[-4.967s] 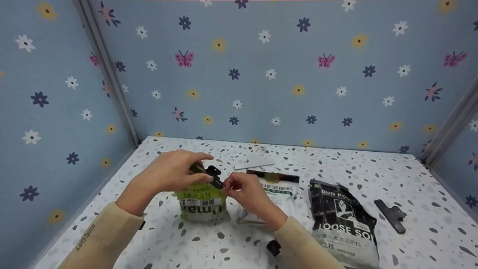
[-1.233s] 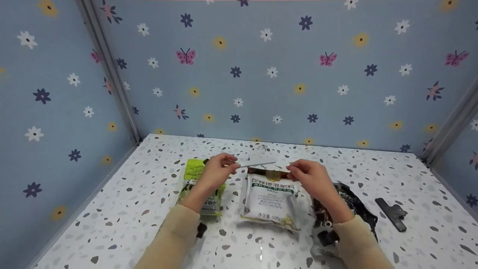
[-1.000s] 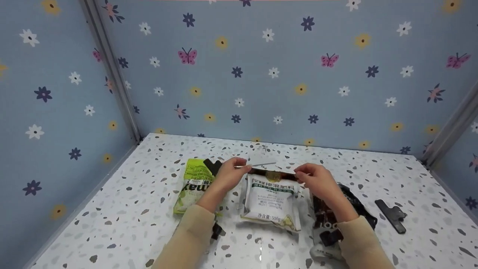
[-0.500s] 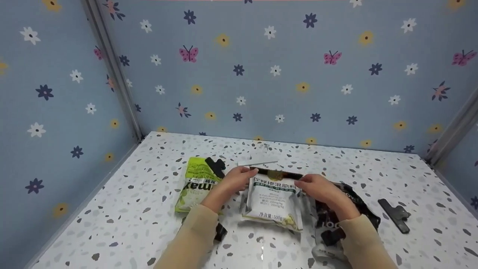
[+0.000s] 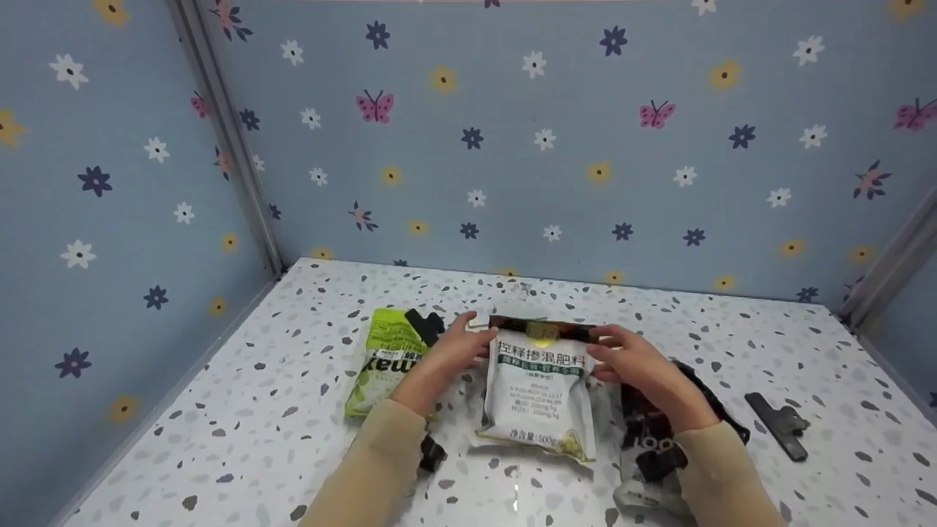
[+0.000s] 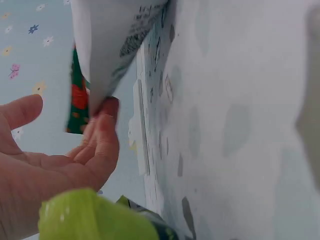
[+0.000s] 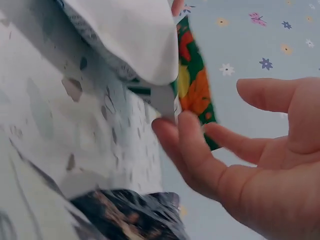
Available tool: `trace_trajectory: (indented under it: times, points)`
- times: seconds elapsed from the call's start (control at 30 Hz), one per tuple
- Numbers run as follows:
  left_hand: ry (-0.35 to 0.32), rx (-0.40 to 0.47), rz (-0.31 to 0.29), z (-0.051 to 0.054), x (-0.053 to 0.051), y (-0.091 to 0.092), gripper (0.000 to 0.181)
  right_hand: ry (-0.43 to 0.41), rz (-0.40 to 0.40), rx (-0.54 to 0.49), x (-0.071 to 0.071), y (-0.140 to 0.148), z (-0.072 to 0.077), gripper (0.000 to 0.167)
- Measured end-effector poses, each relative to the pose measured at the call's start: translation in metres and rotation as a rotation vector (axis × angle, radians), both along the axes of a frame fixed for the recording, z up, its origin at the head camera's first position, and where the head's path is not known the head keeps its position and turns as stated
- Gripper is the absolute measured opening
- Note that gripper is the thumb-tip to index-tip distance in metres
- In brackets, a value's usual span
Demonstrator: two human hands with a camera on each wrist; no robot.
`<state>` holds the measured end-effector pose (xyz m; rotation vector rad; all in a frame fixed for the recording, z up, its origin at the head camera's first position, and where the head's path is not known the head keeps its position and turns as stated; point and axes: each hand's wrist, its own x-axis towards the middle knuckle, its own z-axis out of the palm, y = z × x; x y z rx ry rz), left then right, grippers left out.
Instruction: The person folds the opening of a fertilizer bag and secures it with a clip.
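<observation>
A white fertilizer bag (image 5: 538, 391) with a dark, foil-like top strip stands tilted up between my hands. At its upper left side is my left hand (image 5: 450, 359), fingertips touching the bag edge and thumb held apart, as the left wrist view shows. My right hand (image 5: 648, 377) is at the upper right side; in the right wrist view its fingers (image 7: 195, 145) touch the bag's corner from below, thumb spread away. To the left lies a green bag (image 5: 377, 377) with a black clip (image 5: 424, 327) on its upper right edge.
A black-and-grey soil bag (image 5: 648, 435) lies right of the white bag, partly under my right forearm. Farther right is a loose black clip (image 5: 779, 426). Behind the white bag lies something pale and thin (image 5: 479, 322). Flowered panels (image 5: 542, 146) wall the speckled table (image 5: 241, 410).
Both hands have left the clipped green bag and come to the white bag's top corners. Its top has risen slightly, and the right fingers have spread over the last half second.
</observation>
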<state>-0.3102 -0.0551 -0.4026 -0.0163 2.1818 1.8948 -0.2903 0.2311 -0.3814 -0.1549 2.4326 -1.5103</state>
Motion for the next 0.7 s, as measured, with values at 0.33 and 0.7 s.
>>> trace_trajectory:
  times: [0.33, 0.7]
  points:
    - [0.291, -0.021, 0.033, 0.010, 0.001, -0.010, 0.023, 0.250, -0.002, 0.092, 0.007, 0.010, 0.018, 0.034]
    - [0.458, -0.008, 0.030, 0.023, 0.002, -0.020, 0.008, 0.368, -0.114, 0.027, 0.009, 0.004, 0.028, 0.022]
